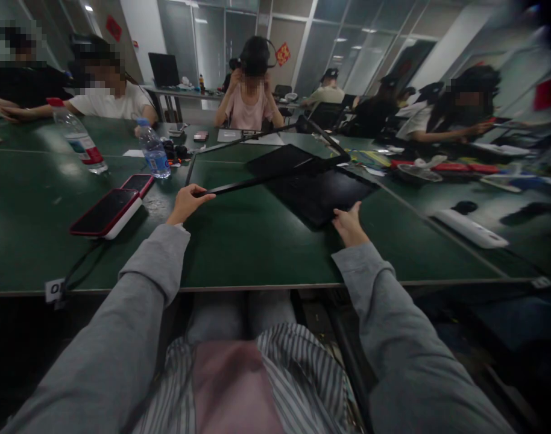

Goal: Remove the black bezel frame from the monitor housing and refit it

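Note:
My left hand (188,204) is closed on the near left corner of a thin black rectangular frame (257,181). The frame is tilted above the green table (239,241), its right side over a flat black panel (323,196). That panel lies on the table, with another dark section (280,158) behind it, partly hidden by the frame. At the panel's near right edge is my right hand (349,226), thumb and fingers apart. Its fingertips seem to touch the edge; the lower fingers are hidden.
Left of my hands are a red-cased phone (106,212), a blue-capped water bottle (154,150) and a red-capped bottle (81,138). A white power strip (472,229) lies to the right, with a clear plastic container (418,172) behind. Across the table sits a person (251,102).

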`<state>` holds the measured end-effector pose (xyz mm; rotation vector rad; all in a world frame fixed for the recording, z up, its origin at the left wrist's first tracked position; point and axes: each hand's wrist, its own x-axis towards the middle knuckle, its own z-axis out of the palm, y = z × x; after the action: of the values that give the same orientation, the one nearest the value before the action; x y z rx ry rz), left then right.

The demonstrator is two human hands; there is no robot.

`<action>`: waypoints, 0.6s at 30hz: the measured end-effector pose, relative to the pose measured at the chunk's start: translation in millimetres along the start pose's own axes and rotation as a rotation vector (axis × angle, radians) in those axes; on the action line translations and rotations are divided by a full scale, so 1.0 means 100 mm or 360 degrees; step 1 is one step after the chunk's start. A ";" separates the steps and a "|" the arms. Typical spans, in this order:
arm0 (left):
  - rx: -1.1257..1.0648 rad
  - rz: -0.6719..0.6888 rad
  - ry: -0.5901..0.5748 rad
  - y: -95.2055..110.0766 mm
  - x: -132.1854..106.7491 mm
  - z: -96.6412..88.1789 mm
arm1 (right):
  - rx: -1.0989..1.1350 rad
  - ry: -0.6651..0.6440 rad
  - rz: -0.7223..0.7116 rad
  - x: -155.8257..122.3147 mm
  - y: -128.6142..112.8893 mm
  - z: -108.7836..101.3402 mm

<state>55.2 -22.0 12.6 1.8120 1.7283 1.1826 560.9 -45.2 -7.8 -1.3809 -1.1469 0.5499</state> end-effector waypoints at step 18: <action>0.0306 0.0250 -0.0003 0.05 -0.06 -0.04 | 0.0206 -0.0050 -0.0001 0.49 -0.10 0.21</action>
<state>55.5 -29.3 17.1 2.0946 1.7791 1.1050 559.7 4.8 12.6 -1.2645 -1.1172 0.6363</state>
